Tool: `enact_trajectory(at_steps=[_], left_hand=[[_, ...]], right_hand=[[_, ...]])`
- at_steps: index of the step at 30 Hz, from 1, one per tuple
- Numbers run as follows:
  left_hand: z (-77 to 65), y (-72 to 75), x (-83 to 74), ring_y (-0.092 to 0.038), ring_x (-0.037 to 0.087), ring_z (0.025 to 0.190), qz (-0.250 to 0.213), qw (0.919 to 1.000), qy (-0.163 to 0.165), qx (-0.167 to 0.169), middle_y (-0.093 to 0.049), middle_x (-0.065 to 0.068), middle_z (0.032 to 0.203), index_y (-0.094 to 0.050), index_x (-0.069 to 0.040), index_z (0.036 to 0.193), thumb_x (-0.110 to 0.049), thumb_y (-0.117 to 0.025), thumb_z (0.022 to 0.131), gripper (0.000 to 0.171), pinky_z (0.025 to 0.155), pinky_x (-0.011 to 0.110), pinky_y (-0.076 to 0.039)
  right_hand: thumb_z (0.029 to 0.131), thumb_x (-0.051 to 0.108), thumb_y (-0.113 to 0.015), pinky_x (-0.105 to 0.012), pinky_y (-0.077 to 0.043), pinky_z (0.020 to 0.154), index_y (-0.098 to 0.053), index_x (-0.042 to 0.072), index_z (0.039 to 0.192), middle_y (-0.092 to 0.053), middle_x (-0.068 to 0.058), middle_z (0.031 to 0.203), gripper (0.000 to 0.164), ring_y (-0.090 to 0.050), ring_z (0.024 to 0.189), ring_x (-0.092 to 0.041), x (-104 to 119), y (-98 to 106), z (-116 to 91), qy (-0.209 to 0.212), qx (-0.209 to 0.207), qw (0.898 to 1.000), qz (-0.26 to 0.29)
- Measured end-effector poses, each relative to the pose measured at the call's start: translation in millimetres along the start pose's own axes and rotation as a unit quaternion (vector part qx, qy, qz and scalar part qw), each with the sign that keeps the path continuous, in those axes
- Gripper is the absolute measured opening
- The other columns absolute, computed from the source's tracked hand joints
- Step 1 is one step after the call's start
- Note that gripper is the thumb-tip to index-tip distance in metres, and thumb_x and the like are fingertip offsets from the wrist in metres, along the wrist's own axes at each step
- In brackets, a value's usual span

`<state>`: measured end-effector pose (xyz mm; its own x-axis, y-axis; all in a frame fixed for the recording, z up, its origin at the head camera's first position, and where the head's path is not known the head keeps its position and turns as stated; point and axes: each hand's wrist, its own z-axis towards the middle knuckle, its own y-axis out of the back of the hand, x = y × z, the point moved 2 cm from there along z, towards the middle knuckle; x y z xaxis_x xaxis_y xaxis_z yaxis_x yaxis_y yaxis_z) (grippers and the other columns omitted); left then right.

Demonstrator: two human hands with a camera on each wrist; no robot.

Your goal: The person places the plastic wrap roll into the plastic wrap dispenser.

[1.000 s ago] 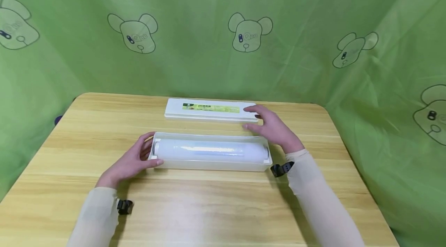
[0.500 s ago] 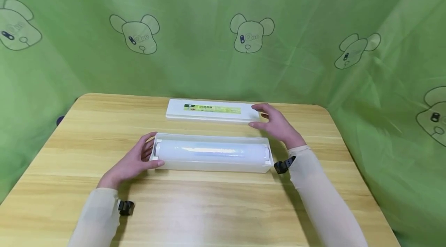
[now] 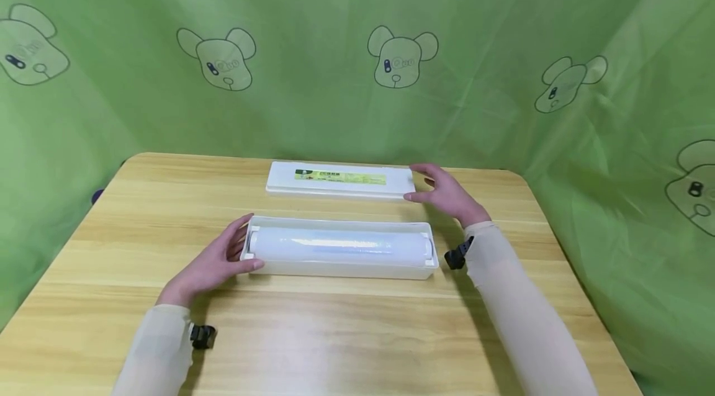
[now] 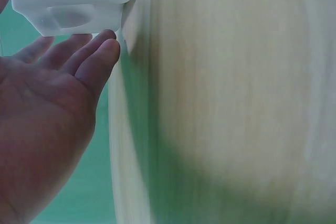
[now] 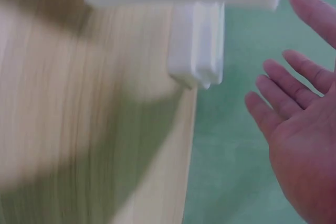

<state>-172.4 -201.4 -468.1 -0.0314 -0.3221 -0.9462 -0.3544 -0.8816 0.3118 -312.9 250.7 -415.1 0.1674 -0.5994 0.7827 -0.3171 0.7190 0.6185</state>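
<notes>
As a person reaches over a wood-grain table (image 3: 313,340), the left hand (image 3: 212,265) grips the left end of an open white box (image 3: 341,271), thumb over its near corner, fingers on the far side. The box lies parallel to the table's far edge, about midway between the side edges. Inside sits a glossy roll (image 3: 341,246) of what looks like cling film, probably slippery and the weightier part. The box seems stiff; its short ends would give the surest hold, clear of the film. Farther off, near the table's far edge, lies a white lid (image 3: 285,179), seemingly light and smooth, best taken by its rims. The right hand (image 3: 449,196) is spread at the lid's right end, thumb by the near corner; contact cannot be told. Beyond hangs a green curtain (image 3: 313,117).
</notes>
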Motion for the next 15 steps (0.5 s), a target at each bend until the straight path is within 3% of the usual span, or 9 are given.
enact_trajectory(at_steps=[6,15], left_hand=[[-1.6,1.2,-0.3,-0.025,0.039,0.142,0.0,1.0,0.003,-0.004,-0.02,0.023,0.158,-0.011,-0.014,0.158,-0.025,-0.078,0.086,0.099,0.114,0.046,-0.026],[-0.2,0.4,0.3,-0.024,0.04,0.142,-0.011,0.9999,-0.003,0.003,-0.019,0.023,0.158,-0.01,-0.012,0.158,-0.023,-0.078,0.086,0.1,0.114,0.046,-0.025]], right_hand=[[0.084,0.028,-0.08,-0.058,-0.024,0.114,-0.034,0.007,0.151,-0.029,-0.016,0.155,0.084,-0.024,0.14,-0.045,-9,3,8,-0.011,0.005,1.0,0.015],[0.083,0.03,-0.08,-0.056,-0.022,0.115,-0.029,0.006,0.153,-0.025,-0.017,0.157,0.09,-0.024,0.141,-0.043,-22,3,19,-0.033,0.014,0.999,-0.035]])
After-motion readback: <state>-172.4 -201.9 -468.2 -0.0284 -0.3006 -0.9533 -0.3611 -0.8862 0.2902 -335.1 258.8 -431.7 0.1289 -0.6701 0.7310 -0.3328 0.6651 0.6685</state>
